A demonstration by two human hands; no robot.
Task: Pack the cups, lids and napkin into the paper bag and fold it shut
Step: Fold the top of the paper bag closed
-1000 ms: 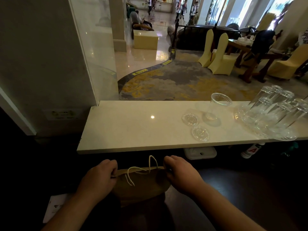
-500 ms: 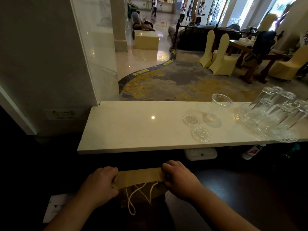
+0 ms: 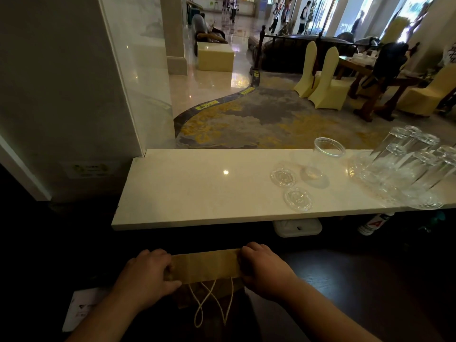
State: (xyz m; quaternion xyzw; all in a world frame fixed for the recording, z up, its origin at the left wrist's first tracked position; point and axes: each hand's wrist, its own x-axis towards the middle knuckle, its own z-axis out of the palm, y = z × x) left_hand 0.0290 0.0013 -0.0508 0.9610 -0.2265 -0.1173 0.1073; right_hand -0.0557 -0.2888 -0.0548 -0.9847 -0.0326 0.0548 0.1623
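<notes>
A brown paper bag (image 3: 206, 265) stands low in front of me, below the counter, its top folded toward me into a flat band. My left hand (image 3: 145, 275) grips the fold's left end and my right hand (image 3: 264, 270) grips its right end. The white string handles (image 3: 212, 302) dangle down the bag's near side. On the white counter (image 3: 187, 191) stands one clear plastic cup (image 3: 320, 161), with two clear lids (image 3: 283, 177) (image 3: 297, 199) lying flat beside it. The bag's contents are hidden.
A cluster of upturned drinking glasses (image 3: 407, 169) fills the counter's right end. A glass partition (image 3: 133, 77) rises at the counter's left. A white card (image 3: 80, 308) lies at lower left. Under the counter are a white box (image 3: 297, 227) and a bottle (image 3: 372, 222).
The bag's top was folded over toward me, so the string handles now hang down its near side. Both hands stay at the fold's ends, pressing the band flatter.
</notes>
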